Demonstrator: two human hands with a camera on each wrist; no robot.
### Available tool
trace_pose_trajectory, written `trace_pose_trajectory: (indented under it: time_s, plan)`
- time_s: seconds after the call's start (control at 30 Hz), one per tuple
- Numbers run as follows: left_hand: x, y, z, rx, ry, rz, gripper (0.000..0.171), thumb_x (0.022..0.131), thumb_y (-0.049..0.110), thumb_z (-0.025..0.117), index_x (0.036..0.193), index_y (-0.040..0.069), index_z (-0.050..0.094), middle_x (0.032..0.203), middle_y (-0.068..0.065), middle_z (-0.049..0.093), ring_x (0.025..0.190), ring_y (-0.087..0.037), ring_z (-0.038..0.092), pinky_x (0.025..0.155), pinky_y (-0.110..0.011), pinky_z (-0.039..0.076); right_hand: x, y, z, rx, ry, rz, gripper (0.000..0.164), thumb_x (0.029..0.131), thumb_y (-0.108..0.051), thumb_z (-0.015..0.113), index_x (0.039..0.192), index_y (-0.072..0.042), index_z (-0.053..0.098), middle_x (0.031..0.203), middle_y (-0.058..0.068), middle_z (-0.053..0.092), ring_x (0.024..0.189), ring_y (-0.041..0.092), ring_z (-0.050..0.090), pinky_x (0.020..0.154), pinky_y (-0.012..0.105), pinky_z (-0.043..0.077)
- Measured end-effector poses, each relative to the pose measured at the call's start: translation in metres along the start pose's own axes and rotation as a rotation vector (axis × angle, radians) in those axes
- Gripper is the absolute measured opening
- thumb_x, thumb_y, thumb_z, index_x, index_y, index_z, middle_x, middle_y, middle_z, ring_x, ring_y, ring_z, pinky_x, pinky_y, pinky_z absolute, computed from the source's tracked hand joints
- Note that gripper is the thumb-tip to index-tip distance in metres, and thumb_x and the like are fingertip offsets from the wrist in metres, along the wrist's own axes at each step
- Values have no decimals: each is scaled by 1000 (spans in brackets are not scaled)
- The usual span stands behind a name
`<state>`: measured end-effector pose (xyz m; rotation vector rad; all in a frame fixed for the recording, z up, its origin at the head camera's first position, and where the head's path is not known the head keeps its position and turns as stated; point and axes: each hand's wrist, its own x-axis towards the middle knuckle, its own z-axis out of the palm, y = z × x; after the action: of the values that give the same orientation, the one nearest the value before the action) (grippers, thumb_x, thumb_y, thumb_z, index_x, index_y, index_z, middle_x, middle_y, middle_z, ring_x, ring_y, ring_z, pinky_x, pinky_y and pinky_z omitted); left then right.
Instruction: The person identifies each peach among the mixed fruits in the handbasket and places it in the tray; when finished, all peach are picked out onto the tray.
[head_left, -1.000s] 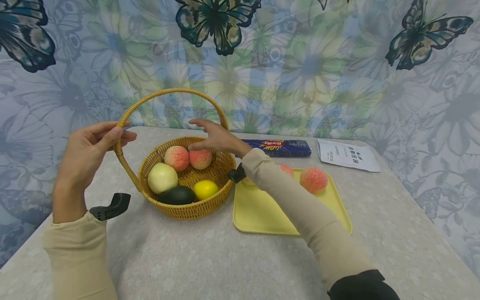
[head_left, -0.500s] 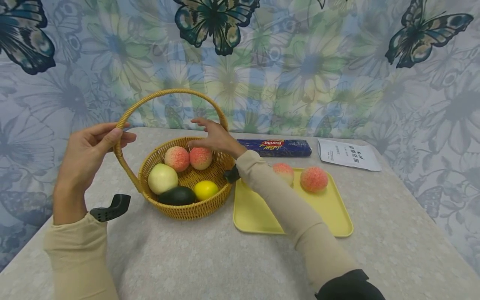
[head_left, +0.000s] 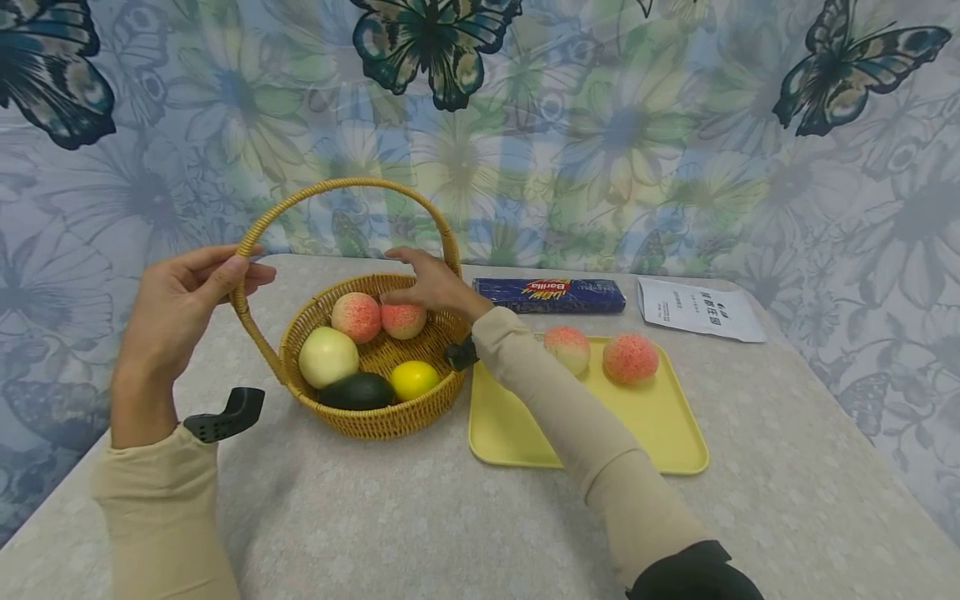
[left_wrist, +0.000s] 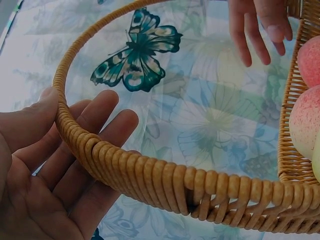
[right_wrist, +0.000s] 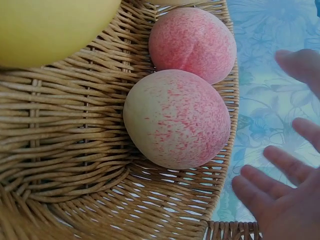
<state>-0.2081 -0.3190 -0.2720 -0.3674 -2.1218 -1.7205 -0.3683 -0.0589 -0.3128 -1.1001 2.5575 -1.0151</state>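
Observation:
My left hand [head_left: 176, 300] holds the left side of the basket's tall handle [head_left: 352, 182] between thumb and fingers; the left wrist view shows the thumb against the wound cane and the fingers behind it. Over the far right rim of the wicker basket [head_left: 375, 425] hovers my right hand [head_left: 438, 287], fingers spread and holding nothing. In the right wrist view its fingertips lie beyond the rim, apart from the nearest peach [right_wrist: 177, 120]. Inside are another peach [head_left: 356, 317], a pale green round fruit [head_left: 328, 358], a dark green oval one [head_left: 356, 392] and a lemon [head_left: 415, 381].
Right of the basket lies a yellow tray [head_left: 517, 433] bearing two peaches [head_left: 631, 358], partly under my right forearm. Behind it are a blue Barilla pasta pack [head_left: 551, 296] and a white printed packet [head_left: 701, 310]. A butterfly-patterned cloth [head_left: 585, 167] hangs behind the table.
My right forearm has shifted left, uncovering more of the peach on the tray. The right hand has lowered slightly over the basket's rim. My left hand keeps its hold on the handle.

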Motion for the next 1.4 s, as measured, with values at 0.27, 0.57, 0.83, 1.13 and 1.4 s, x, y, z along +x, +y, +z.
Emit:
trace_pose_trajectory:
  time_s: [0.27, 0.57, 0.83, 1.13, 1.4]
  plan:
    - [-1, 1, 1, 28, 5, 0, 32, 95, 18, 60, 122, 0, 63, 92, 5, 74, 92, -4, 68, 82, -13, 41, -1, 4, 1, -34, -71, 21, 68, 92, -29, 65, 150, -15, 31, 152, 9, 34, 138, 26, 35, 103, 38, 39]
    - [-1, 0, 0, 44, 5, -4, 33, 96, 19, 59, 123, 0, 63, 93, 5, 74, 92, -5, 67, 81, -14, 41, 0, 11, 6, 1, -187, 87, 71, 91, -24, 66, 151, -16, 29, 151, 12, 34, 132, 25, 43, 99, 36, 43]
    - [1, 1, -1, 63, 6, -3, 33, 96, 20, 59, 123, 1, 63, 93, 5, 74, 92, -5, 67, 82, -14, 41, -2, 11, 9, -31, -237, 100, 69, 90, -17, 67, 150, -14, 32, 153, 9, 32, 134, 25, 39, 103, 37, 39]
    - [1, 1, -1, 28, 6, -6, 33, 95, 19, 60, 122, 0, 63, 93, 4, 74, 92, -5, 67, 82, -14, 42, 0, 11, 9, -128, -311, 145, 69, 89, -18, 67, 149, -11, 33, 152, 12, 29, 131, 25, 39, 103, 37, 39]
    - [1, 2, -1, 50, 3, -3, 33, 96, 20, 59, 122, 0, 63, 93, 5, 74, 93, -5, 67, 81, -14, 42, 0, 13, 10, -112, -314, 110, 63, 87, -17, 71, 142, -13, 39, 141, 8, 44, 123, 21, 47, 101, 34, 40]
